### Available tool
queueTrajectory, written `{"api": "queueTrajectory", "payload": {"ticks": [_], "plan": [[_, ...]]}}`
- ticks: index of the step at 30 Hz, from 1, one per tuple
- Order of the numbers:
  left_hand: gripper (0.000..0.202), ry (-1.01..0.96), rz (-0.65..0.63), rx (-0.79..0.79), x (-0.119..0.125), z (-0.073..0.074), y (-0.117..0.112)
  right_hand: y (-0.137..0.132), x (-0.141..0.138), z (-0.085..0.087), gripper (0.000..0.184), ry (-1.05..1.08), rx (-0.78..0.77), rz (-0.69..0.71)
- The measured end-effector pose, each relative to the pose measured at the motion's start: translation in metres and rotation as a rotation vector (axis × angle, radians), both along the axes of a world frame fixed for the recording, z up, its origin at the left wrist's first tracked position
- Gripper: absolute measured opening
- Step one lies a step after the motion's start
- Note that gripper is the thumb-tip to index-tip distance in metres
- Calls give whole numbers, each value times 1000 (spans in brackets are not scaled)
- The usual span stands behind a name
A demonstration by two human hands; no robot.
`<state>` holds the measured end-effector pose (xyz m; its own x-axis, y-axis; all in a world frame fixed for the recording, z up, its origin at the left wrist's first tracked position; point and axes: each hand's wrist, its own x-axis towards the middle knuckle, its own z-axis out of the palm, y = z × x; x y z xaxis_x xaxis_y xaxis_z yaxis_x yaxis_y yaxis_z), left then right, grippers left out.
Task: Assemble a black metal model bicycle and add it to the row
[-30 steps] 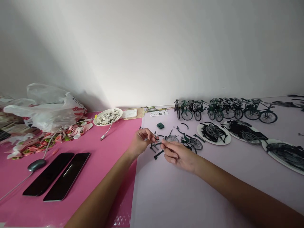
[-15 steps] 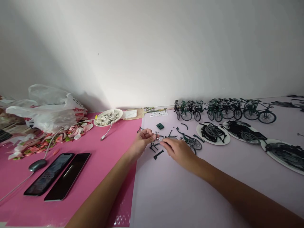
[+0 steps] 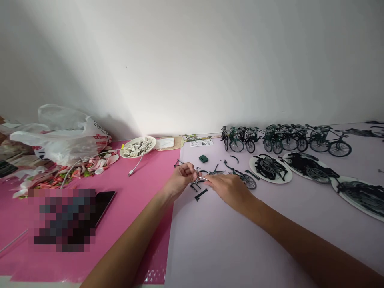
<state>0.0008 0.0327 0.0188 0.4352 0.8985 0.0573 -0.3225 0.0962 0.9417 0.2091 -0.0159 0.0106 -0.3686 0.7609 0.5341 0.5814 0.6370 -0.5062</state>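
My left hand (image 3: 181, 179) is closed in a pinch on a small dark model-bicycle part (image 3: 196, 175) above the pale lilac table (image 3: 216, 240). My right hand (image 3: 228, 189) meets it from the right, its fingers pinched on a thin silvery rod (image 3: 201, 177) that points at that part. Loose dark bicycle pieces (image 3: 200, 194) and a small spoked wheel (image 3: 247, 181) lie on the table just beyond and under the hands. What exactly sits between the fingertips is too small to make out.
A row of finished green toy bicycles (image 3: 282, 138) stands by the wall, with white plates of dark parts (image 3: 270, 168) in front. On the pink mat (image 3: 132, 200) lie a phone (image 3: 102, 200), a cable (image 3: 136, 164), a bowl of small bits (image 3: 137, 147) and a plastic bag (image 3: 60, 138).
Both hands have stayed together at the same spot, my right hand shifting slightly up and left towards the left. One phone's screen lit up half a second ago.
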Motion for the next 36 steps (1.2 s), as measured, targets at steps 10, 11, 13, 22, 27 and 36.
{"api": "queueTrajectory", "payload": {"ticks": [10, 11, 13, 22, 27, 36], "plan": [[53, 28, 43, 86, 1, 7, -5, -13, -9, 18, 54, 483, -820, 190], [53, 37, 56, 101, 1, 9, -5, -13, -9, 18, 56, 574, -923, 223], [54, 59, 78, 132, 0, 12, -6, -12, -10, 16, 57, 713, -1065, 277], [51, 61, 48, 106, 0, 4, -3, -8, -11, 8, 56, 776, -1102, 225], [48, 28, 43, 89, 3, 0, -4, -9, -11, 14, 54, 723, -1037, 147], [50, 35, 38, 12, 2, -3, -3, -7, -10, 9, 49, 494, -733, 63]]}}
